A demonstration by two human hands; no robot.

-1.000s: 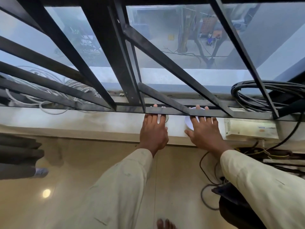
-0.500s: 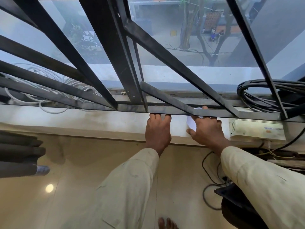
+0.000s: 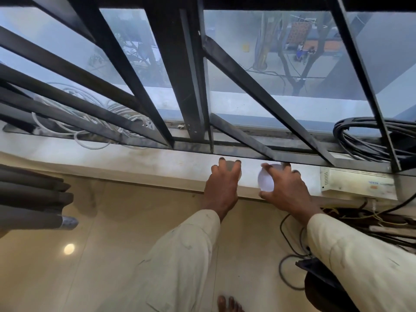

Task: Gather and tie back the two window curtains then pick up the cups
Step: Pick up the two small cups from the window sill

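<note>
my left hand (image 3: 222, 188) sits over the left cup (image 3: 231, 165) on the window sill (image 3: 135, 163), fingers curled down round its rim, so only a pale sliver of it shows between them. my right hand (image 3: 286, 192) is clawed over the right cup (image 3: 265, 182), fingers spread round the far rim and thumb on the near side; more of that white cup shows. the two cups stand near each other on the sill, right under the bottom rail of the window bars (image 3: 247, 86).

this looks like the lift. i'd keep the grip even all round each rim and light, since cups this pale and thin probably crush. i can't tell whether anything is in them, so i'd keep both level.

my fingertips are close under the rail, so there's little room straight up. better to draw both cups toward me first, then raise them. the near edge of the sill lies under my palms, with a drop to the floor (image 3: 112, 244) beyond it, so the grip must be sure before they leave it. the white box (image 3: 355, 183) is near my right hand, and black cables (image 3: 371, 140) coil beyond it. my open room is toward me and left. the gathered curtain (image 3: 29, 199) is well apart at far left.
</note>
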